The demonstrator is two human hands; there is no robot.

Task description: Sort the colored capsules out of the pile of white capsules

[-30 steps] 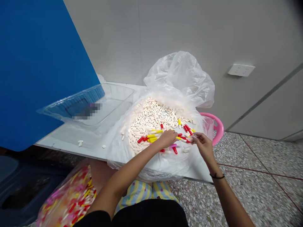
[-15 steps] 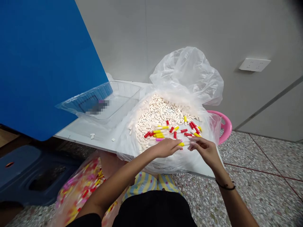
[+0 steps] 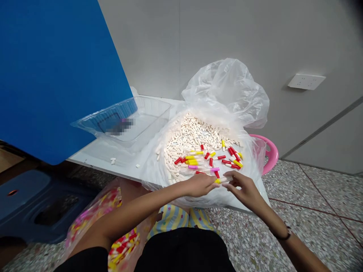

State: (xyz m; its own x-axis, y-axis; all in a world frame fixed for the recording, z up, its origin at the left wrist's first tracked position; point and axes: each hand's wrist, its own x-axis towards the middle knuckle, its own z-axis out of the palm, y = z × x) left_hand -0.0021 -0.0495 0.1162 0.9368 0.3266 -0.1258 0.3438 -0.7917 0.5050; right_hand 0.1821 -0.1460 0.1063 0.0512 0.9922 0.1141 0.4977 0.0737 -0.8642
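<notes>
Near the table's front edge, my left hand [image 3: 200, 185] pinches the yellow end of a yellow and clear capsule [image 3: 222, 180]. The fingers of my right hand [image 3: 244, 189] close round its clear end from the right. Just beyond my hands, several red, yellow and pink capsules [image 3: 193, 160] lie scattered on a spread clear plastic bag [image 3: 154, 166]. Behind and left of them is a wide heap of small white pieces [image 3: 184, 136]. The contents of the clear capsule end are too small to make out.
A clear plastic tray [image 3: 150, 113] stands at the left of the white table [image 3: 99, 151]. Below the table is a bag of coloured capsules [image 3: 124, 247], beside a dark blue stool [image 3: 25, 204]. A pink handle [image 3: 270, 155] juts out at the right.
Both hands have come slightly nearer to my body with the yellow capsule. A pink capsule and a red one beyond my hands are now more exposed.
</notes>
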